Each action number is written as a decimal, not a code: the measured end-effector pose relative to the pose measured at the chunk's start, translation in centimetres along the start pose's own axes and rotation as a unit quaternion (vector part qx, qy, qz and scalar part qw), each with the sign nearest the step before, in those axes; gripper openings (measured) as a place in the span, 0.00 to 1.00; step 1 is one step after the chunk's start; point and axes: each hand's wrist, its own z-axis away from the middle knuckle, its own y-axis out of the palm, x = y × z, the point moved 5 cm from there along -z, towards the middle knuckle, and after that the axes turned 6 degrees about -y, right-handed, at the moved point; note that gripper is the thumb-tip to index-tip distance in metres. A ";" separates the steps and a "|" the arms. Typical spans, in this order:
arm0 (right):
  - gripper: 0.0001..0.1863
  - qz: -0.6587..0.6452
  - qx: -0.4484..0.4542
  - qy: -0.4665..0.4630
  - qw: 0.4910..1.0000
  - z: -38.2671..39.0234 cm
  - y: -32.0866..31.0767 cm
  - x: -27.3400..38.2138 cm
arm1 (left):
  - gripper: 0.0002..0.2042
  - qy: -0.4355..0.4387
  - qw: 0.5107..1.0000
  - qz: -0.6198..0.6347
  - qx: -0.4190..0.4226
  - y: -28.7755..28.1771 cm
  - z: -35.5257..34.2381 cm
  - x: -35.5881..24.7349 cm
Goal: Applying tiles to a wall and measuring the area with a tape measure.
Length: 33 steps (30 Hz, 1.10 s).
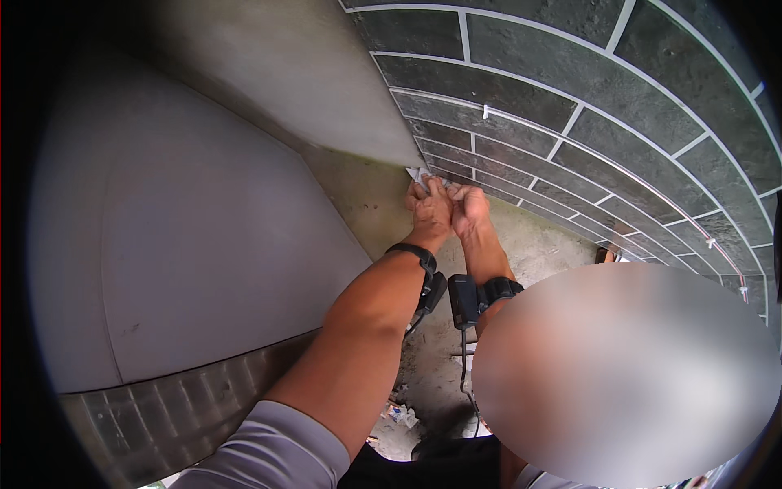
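- The white piece (418, 174) is low in the corner, at the left hand's fingertips, beside the tiled wall (521, 102). It looks thin; if so, a hard pull or a rough edge could tear or crease it.
- The left hand (432, 205) has its fingers bent around or against the white piece; I cannot tell how firm the hold is. A loose pinch could let it drop.
- The right hand (470, 204) is just beside the left, fingers curled in; whether it holds anything is hidden. With the 2 hands so close, 1 could block or jog the other.
- Knuckles could scrape on the tiles or the pale wall (309, 73), since the corner leaves little room.
- The 2 black boxes, left (432, 293) and right (465, 301), sit near each other at the wrists and could knock if the forearms cross. The cord (464, 359) hanging from the right box could snag.
- Farther out, the thin cable (603, 145) clipped along the tiles could be pulled loose by a careless elbow.
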 end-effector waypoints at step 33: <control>0.12 0.606 0.346 -0.307 0.647 41.4 27.7 8.0 | 0.47 -0.004 1.000 0.015 0.003 -2.3 2.8 0.4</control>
